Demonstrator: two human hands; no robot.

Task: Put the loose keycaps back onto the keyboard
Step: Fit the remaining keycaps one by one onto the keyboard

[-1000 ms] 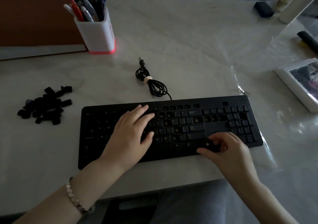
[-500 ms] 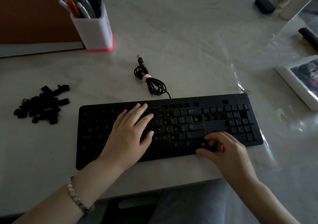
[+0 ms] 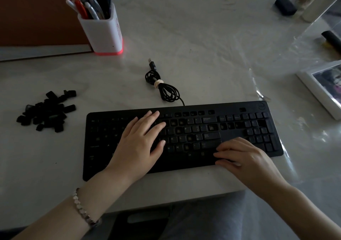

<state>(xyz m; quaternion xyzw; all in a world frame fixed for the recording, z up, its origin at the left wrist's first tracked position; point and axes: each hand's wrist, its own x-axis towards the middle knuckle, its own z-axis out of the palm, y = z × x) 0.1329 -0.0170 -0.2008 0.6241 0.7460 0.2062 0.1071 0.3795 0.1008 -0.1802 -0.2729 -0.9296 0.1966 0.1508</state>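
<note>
While I steady the keyboard point(image 3: 103, 166), one cap seems seated.
My left hand point(image 3: 138, 143) lies flat on it, holding nothing; my right hand point(image 3: 247, 158), pinching that cap a second ago, now presses near-straight fingers on the near row. The loose keycaps point(image 3: 46, 110) wait left.

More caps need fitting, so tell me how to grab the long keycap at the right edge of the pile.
Pinch the long keycap across its two long sides, coming straight down from above with the left hand, the nearer one. It lies flat at the edge of the pile, so its sides look free of neighbours.
</note>
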